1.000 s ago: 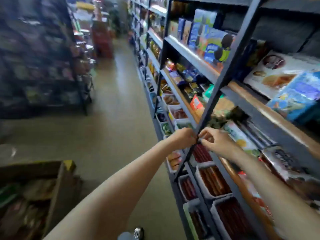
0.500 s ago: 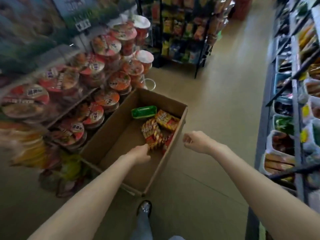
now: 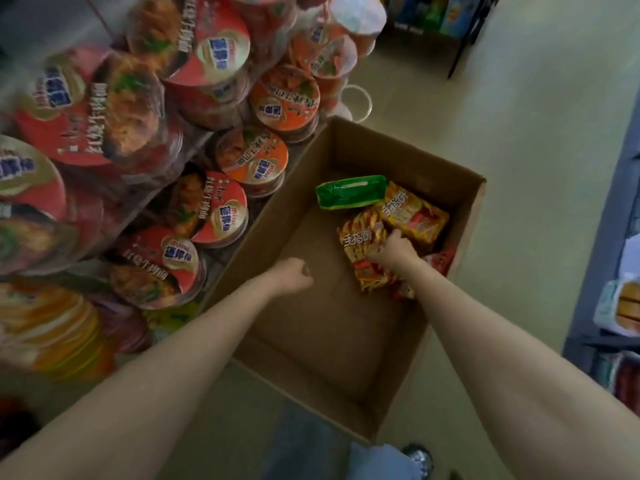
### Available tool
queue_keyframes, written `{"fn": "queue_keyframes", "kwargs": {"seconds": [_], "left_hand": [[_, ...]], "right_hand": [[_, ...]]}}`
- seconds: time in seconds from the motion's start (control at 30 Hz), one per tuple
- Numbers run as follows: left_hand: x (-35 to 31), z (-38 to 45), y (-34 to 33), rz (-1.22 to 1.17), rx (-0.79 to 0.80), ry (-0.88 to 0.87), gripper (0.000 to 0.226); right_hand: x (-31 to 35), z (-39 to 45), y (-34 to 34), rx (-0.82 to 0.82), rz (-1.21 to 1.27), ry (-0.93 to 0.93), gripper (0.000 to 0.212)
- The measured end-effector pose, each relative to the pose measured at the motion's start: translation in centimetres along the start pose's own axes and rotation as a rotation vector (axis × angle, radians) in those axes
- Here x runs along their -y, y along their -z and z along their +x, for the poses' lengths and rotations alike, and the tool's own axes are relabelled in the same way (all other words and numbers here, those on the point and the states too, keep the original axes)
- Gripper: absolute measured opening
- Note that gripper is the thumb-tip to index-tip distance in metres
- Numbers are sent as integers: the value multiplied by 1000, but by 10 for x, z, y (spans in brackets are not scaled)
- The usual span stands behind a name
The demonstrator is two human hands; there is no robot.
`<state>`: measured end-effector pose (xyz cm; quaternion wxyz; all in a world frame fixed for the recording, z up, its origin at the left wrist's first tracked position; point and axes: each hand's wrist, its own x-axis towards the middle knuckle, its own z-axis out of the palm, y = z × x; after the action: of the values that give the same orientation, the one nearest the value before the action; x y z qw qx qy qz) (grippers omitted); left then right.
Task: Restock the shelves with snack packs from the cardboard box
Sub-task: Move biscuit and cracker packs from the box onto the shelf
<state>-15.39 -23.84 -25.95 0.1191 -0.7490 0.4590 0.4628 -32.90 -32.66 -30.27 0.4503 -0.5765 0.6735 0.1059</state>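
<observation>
Down in the right-hand part of the cardboard box (image 3: 346, 341), your right hand (image 3: 393, 252) lies on the small heap of snack packs, fingers spread over the nearest orange-red pack (image 3: 363, 249); whether they have already closed round its edge is hidden by the hand itself, so I cannot tell. Your left hand (image 3: 294, 273) hangs over the bare box floor just beside it, fingers curled into a loose fist with nothing in them. A second orange pack (image 3: 414, 216) lies just behind the first, a green pack (image 3: 351, 192) beyond that near the far wall, and a red one (image 3: 441, 259) shows against the right wall. Judging by their look, these are light, puffed foil bags: soft, crackly, a little slick, and the contents probably break if squeezed. Take a bag by its crimped end seam or cradle it flat across your palm, not pinched in the middle; several at once should weigh little, but they may slide over one another. Most of the box floor is bare cardboard, so few packs are left to shelve. It sits on a pale smooth shop floor (image 3: 519, 116), its left wall hard against a low display of stacked instant noodle bowls (image 3: 221, 46). Along the right edge runs the grey shelf unit (image 3: 620, 209) with trays of goods, near enough that you need only turn. Your shoe (image 3: 420, 457) stands by the near corner of the box.
</observation>
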Motion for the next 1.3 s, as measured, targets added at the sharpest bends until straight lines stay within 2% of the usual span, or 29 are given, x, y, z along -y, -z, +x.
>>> {"fn": "queue_keyframes", "kwargs": {"seconds": [0.07, 0.13, 0.27, 0.33, 0.47, 0.53, 0.63, 0.73, 0.87, 1.0, 1.13, 1.23, 1.3], "left_hand": [[9, 16, 7, -76, -24, 2, 32], [13, 24, 7, -97, -19, -1, 29], [-2, 13, 8, -133, 97, -6, 29], [-22, -4, 21, -159, 122, -32, 22], [-87, -39, 46, -219, -1, -213, 24], [-131, -64, 52, -339, -10, -333, 16], [-206, -117, 41, -654, 148, -550, 10], [-276, -180, 10, -730, 294, -756, 25], [-353, -266, -46, -547, 391, -1002, 37], [-415, -336, -108, -292, 253, -1228, 12], [-472, -405, -162, -243, 223, -1461, 11], [-509, -457, -202, -275, 267, -1611, 14], [-532, -483, -226, -189, 309, -1709, 15]], "right_hand": [[0, 15, -14, -21, -34, -61, 97], [2, 16, -25, 43, -48, -81, 93], [4, -12, -22, 319, -150, 81, 81], [2, -39, 4, 336, -115, 140, 81], [-28, -109, 97, 128, 136, 142, 72], [-54, -154, 149, 33, 244, 184, 62], [-107, -234, 206, -140, 283, 226, 54], [-174, -309, 235, -280, 347, 240, 53], [-266, -394, 250, -412, 427, 212, 56], [-342, -468, 253, -555, 443, 124, 63], [-401, -528, 242, -711, 482, 103, 75], [-434, -566, 233, -735, 525, 12, 75], [-453, -592, 231, -855, 632, -4, 74]]}}
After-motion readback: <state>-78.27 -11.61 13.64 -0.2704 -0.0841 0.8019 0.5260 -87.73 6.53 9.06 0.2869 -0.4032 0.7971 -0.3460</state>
